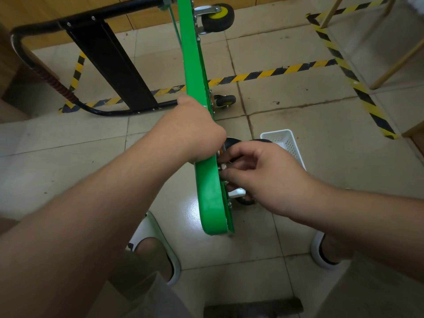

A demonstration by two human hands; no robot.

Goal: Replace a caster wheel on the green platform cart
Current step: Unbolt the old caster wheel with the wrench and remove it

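The green platform cart [208,193] stands on its side edge on the tiled floor, its black folding handle [107,65] lying out to the left. My left hand [195,131] grips the deck's upper edge. My right hand [259,177] pinches a small fastener at the plate of the near caster wheel [231,143] on the underside; the part itself is mostly hidden by my fingers. Two other black-and-yellow casters show farther along the underside: one at mid-deck [226,101] and one at the far end [218,17].
A white perforated basket [284,141] sits on the floor just right of the cart. Yellow-black hazard tape [275,72] crosses the tiles. Wooden legs [394,65] stand at the right, wooden panelling along the back. My feet in white slippers [158,244] flank the deck's near end.
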